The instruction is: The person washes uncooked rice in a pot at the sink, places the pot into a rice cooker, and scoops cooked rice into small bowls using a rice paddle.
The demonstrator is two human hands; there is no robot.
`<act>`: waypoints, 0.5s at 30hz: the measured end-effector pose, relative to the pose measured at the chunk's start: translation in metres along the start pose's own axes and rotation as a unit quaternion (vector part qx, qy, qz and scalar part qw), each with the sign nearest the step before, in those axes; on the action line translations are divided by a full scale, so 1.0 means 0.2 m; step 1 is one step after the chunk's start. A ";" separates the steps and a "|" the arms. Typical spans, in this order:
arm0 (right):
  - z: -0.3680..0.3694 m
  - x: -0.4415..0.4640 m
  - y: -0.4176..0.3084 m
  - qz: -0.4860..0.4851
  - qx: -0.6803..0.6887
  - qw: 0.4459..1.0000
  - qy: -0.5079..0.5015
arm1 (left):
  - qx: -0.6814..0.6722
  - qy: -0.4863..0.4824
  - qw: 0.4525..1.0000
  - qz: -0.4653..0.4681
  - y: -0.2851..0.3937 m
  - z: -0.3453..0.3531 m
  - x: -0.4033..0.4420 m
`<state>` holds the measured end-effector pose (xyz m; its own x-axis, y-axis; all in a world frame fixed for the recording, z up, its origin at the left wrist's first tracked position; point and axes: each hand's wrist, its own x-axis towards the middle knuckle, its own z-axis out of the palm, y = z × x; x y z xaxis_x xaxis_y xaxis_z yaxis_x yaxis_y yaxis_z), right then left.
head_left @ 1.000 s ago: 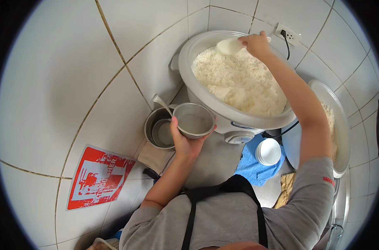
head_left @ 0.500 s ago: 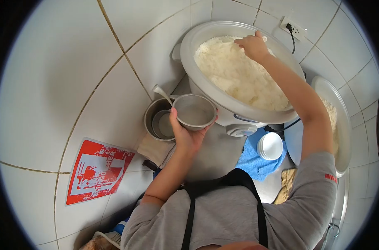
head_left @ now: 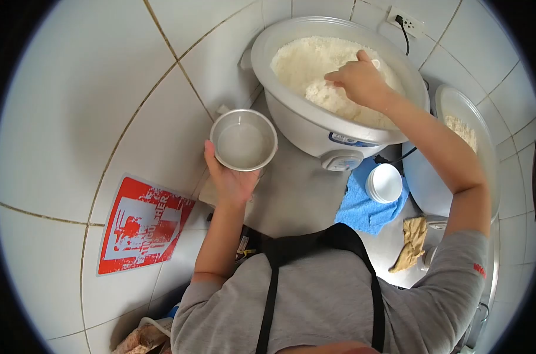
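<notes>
My left hand (head_left: 235, 184) is closed around a round metal bowl (head_left: 225, 154), holding it level from below, left of the large rice cooker (head_left: 294, 121). The cooker stands uncovered and is filled with white rice (head_left: 300, 59). Over the rice, my right hand (head_left: 365, 82) is closed, its index finger stretched along what it grips. A white handle end of a rice paddle (head_left: 376, 63) pokes out beside that hand. The paddle's blade is hidden, and a loose clump of rice (head_left: 324, 93) lies just below the fingers.
A second container of rice (head_left: 461, 131) stands at the right. Stacked white bowls (head_left: 385, 183) rest on a blue cloth (head_left: 362, 211), near a tan cloth (head_left: 410, 242). A power cord runs from the wall outlet (head_left: 406, 21). Tiled walls close in the left side, with a red sign (head_left: 141, 227).
My left hand has brought the bowl leftward, away from the cooker, and it now covers most of the pot with the ladle. My right hand has moved nearer across the rice. The view has shifted slightly.
</notes>
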<state>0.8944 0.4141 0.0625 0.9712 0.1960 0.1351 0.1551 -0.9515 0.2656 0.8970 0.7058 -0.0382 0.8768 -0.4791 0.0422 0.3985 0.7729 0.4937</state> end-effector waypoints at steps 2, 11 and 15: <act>-0.01 -0.05 0.00 0.029 0.031 0.999 -0.019 | -0.008 -0.001 1.000 0.003 0.06 0.00 0.00; 0.08 -0.12 0.11 0.114 0.170 0.968 -0.147 | 0.734 0.033 0.636 0.235 0.24 0.00 0.11; 0.10 -0.11 0.24 0.161 0.391 0.880 -0.214 | 0.392 0.033 0.913 0.107 0.26 0.17 0.24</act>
<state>0.8846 0.3587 0.0530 0.9409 -0.0626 -0.3328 -0.2270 -0.8458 -0.4828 0.9504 0.7095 0.0189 0.9364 -0.3063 0.1710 -0.0764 0.2977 0.9516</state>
